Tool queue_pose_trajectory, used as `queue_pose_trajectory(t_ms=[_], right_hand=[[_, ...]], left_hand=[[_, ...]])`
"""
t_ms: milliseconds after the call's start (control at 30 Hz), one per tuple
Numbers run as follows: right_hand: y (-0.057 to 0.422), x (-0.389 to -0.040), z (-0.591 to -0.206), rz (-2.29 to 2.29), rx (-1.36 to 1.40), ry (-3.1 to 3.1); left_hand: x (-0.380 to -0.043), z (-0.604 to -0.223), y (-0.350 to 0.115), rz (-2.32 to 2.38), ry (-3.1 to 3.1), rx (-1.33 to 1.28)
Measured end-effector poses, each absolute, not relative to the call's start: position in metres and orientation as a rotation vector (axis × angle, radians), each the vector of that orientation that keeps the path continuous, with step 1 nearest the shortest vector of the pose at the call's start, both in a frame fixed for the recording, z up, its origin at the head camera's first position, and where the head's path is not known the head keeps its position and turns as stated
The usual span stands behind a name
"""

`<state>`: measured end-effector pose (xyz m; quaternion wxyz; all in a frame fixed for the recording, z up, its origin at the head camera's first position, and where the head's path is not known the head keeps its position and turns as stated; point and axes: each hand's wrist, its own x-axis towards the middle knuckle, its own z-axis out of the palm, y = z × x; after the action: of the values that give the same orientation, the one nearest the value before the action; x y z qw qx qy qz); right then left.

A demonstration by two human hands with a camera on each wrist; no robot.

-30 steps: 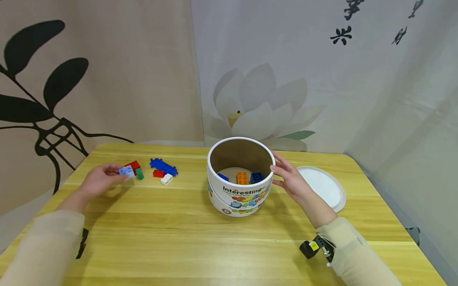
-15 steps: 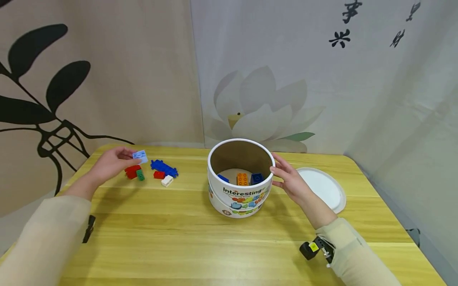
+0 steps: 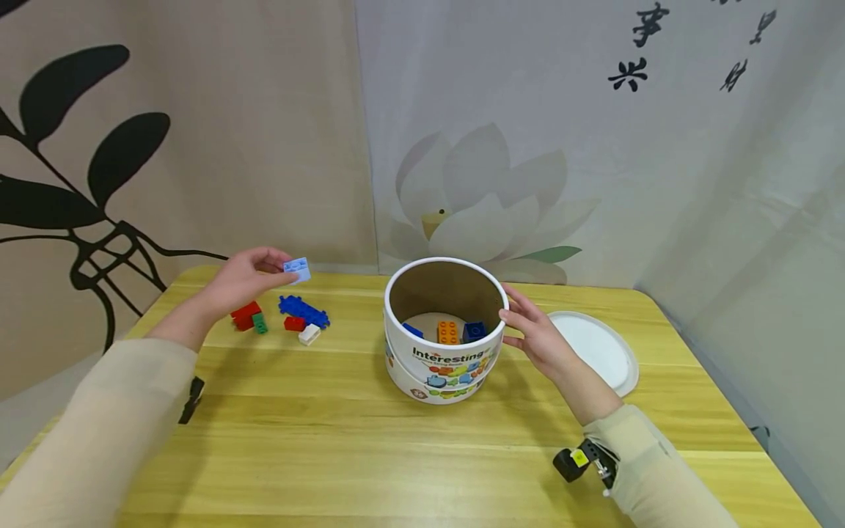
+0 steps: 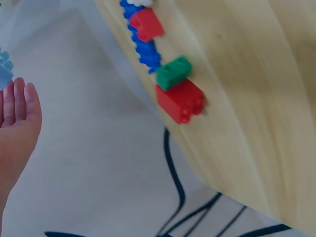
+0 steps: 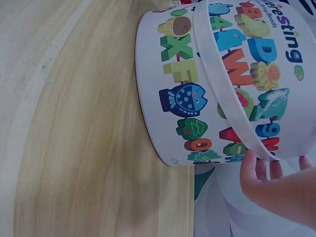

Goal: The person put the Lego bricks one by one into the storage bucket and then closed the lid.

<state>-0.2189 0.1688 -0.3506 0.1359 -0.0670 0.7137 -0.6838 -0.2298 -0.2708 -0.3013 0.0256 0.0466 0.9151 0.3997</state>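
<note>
My left hand pinches a light blue toy brick above the back left of the table. The left wrist view shows its fingers at the left edge, beside that light blue brick. My right hand rests its fingers against the right side of a white printed bucket, near the rim. Fingertips touch the bucket wall by its white band in the right wrist view. Inside the bucket lie an orange brick, a dark blue brick and a blue piece.
On the left of the wooden table lie a red brick, a green brick, a blue wavy-edged piece, a smaller red brick and a white brick. A white round lid lies right of the bucket.
My left hand has lifted the light blue brick from beside the red and green bricks and carried it right, toward the bucket. My right hand has stayed at the bucket.
</note>
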Motion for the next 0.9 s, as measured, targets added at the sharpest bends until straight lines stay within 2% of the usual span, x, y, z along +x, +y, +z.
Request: queue_pose_trajectory(t_ms=[900], right_hand=[[0.169,-0.217,-0.348,-1.973,-0.201,2.073]], left_hand=[[-0.236,-0.271,-0.186,1.342,2.717,0.417]])
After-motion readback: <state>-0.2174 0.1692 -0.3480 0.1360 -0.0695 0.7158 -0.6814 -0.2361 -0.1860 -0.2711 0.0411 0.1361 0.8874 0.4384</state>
